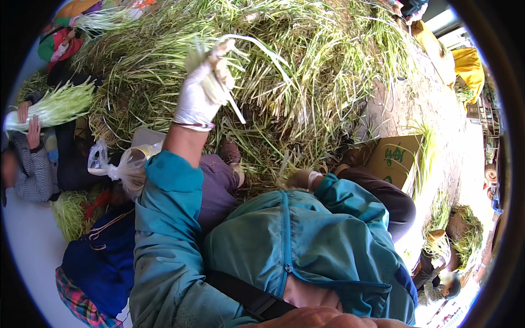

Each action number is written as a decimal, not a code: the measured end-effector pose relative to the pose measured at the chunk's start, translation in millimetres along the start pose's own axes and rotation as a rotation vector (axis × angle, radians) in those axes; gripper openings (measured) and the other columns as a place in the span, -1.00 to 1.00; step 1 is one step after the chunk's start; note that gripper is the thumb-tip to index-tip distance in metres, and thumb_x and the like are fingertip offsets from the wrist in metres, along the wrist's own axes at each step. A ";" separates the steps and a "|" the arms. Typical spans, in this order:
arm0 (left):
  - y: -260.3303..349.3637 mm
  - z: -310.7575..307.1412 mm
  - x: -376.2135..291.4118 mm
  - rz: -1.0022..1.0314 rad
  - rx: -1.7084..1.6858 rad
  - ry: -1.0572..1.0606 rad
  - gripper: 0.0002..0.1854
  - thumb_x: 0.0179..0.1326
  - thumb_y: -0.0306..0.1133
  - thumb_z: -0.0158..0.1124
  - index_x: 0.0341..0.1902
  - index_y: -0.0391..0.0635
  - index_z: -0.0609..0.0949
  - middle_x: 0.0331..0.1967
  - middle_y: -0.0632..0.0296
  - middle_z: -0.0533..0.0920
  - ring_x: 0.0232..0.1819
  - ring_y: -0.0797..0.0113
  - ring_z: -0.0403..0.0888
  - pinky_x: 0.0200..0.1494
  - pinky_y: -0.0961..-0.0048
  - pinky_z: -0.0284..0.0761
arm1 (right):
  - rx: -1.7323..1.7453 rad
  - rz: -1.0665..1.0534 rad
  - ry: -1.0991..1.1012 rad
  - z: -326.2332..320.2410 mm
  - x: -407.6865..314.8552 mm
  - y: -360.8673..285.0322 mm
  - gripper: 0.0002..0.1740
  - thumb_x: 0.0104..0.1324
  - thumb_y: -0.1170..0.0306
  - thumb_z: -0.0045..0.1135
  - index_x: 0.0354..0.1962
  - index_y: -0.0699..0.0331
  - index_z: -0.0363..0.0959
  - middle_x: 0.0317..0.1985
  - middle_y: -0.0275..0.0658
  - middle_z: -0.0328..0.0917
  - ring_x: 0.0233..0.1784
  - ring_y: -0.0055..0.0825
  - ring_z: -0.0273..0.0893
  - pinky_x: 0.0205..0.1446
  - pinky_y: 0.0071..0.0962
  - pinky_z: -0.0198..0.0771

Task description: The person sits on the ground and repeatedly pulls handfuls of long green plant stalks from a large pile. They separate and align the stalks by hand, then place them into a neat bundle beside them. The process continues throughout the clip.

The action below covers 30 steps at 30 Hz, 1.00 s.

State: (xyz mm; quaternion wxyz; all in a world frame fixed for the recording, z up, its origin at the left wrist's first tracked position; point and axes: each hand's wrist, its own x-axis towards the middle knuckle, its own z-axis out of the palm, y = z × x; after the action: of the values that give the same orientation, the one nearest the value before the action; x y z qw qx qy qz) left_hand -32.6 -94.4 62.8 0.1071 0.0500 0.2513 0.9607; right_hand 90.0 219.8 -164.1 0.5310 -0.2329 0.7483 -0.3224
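My left hand [201, 92], in a thin white glove with a reddish band at the wrist, is raised over a large heap of long green leafy stalks [279, 82]. It is closed around a few pale stalks [215, 88]; brownish parts show by the fingers, and one long leaf [262, 43] arches out to the right. Lower down, my right hand [301, 179] is close to the near edge of the heap, between my knees. It is blurred and partly hidden by my teal sleeve, so its fingers and anything in them cannot be made out.
A cardboard box [396, 158] stands by my right knee. Knotted clear plastic bags [127, 168] lie left of my left forearm. At far left, a co-worker's hands [30, 123] hold a bundle of stalks [61, 106]. Other people sit at upper left and lower right.
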 end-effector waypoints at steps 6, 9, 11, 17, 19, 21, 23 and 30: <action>-36.9 6.0 -19.9 -0.127 0.112 0.086 -0.50 0.35 -0.21 0.03 0.29 -0.19 0.35 -0.34 0.31 0.58 -0.44 0.57 0.44 -0.41 0.56 0.46 | 0.151 -0.117 -0.059 -1.3 0.3 -0.4 -0.50 0.26 0.01 0.07 0.08 0.03 0.48 0.03 -0.14 0.54 0.09 -0.26 0.48 0.19 -0.30 0.33; -87.2 12.9 -46.8 -0.448 -0.009 0.194 -0.47 0.36 -0.33 -0.05 0.37 -0.18 0.22 -0.21 0.14 0.60 -0.31 0.42 0.57 -0.20 0.36 0.58 | 0.112 0.104 0.270 -37.6 -8.3 -1.6 -0.52 0.26 0.04 0.11 0.04 0.10 0.51 0.05 -0.19 0.54 0.07 -0.28 0.50 0.20 -0.34 0.35; -118.9 3.5 -72.3 -0.622 -0.013 0.122 -0.49 0.38 -0.33 -0.07 0.36 -0.21 0.23 -0.20 0.08 0.60 -0.33 0.36 0.60 -0.13 0.32 0.59 | -0.295 0.334 0.520 -60.7 -20.4 -25.1 -0.54 0.26 0.15 0.16 0.02 0.25 0.49 -0.01 -0.16 0.57 -0.01 -0.31 0.54 0.12 -0.41 0.41; -153.0 2.1 -103.9 -0.969 0.197 0.058 -0.59 0.36 -0.35 0.01 0.17 -0.40 0.41 0.02 -0.05 0.57 -0.25 0.32 0.61 -0.06 0.32 0.56 | 0.846 0.142 0.768 -92.8 -9.8 83.2 -0.68 0.27 0.28 0.18 -0.06 0.22 0.53 -0.29 -0.33 0.60 -0.34 -0.58 0.55 -0.40 -0.58 0.42; -159.2 -24.1 -103.3 -0.871 0.480 -0.110 -0.62 0.37 -0.33 0.01 0.11 -0.40 0.46 -0.01 -0.02 0.59 -0.32 0.42 0.61 -0.11 0.42 0.59 | 1.002 0.167 0.784 -115.6 1.0 82.3 -0.72 0.29 0.28 0.15 -0.08 0.18 0.54 -0.33 -0.36 0.59 -0.35 -0.60 0.56 -0.44 -0.64 0.40; -140.5 -9.6 -87.2 -1.006 0.512 -0.035 -0.61 0.35 -0.28 0.07 0.07 -0.39 0.49 -0.03 0.00 0.59 -0.36 0.45 0.59 -0.14 0.44 0.60 | 0.964 0.122 0.835 -131.3 9.4 88.2 -0.72 0.33 0.30 0.08 -0.03 0.14 0.51 -0.34 -0.41 0.58 -0.32 -0.61 0.59 -0.42 -0.66 0.43; -110.4 20.4 -66.4 -0.912 0.187 0.179 -0.54 0.30 -0.22 0.14 0.15 -0.31 0.44 -0.32 0.28 0.58 -0.40 0.47 0.57 -0.15 0.36 0.61 | 1.033 0.110 0.860 -144.4 26.3 69.2 -0.63 0.33 0.31 0.06 0.07 0.15 0.44 -0.23 -0.39 0.58 -0.20 -0.55 0.60 -0.32 -0.59 0.47; -107.4 24.2 -52.9 -0.512 0.007 0.329 -0.45 0.27 -0.32 0.14 0.29 -0.26 0.29 -0.27 0.28 0.55 -0.38 0.46 0.54 0.00 0.22 0.56 | 1.069 -0.061 0.809 -146.6 88.5 45.4 -0.07 0.21 0.37 0.24 0.40 0.10 -0.17 0.20 -0.15 0.30 0.10 -0.33 0.44 -0.09 -0.21 0.52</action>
State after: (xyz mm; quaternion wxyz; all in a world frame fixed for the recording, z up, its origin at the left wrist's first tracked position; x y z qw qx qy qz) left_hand 41.9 -3.8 28.5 0.3035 -0.1711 0.2731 0.8967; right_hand -77.7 224.1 -220.8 0.2414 0.1803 0.6189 -0.7254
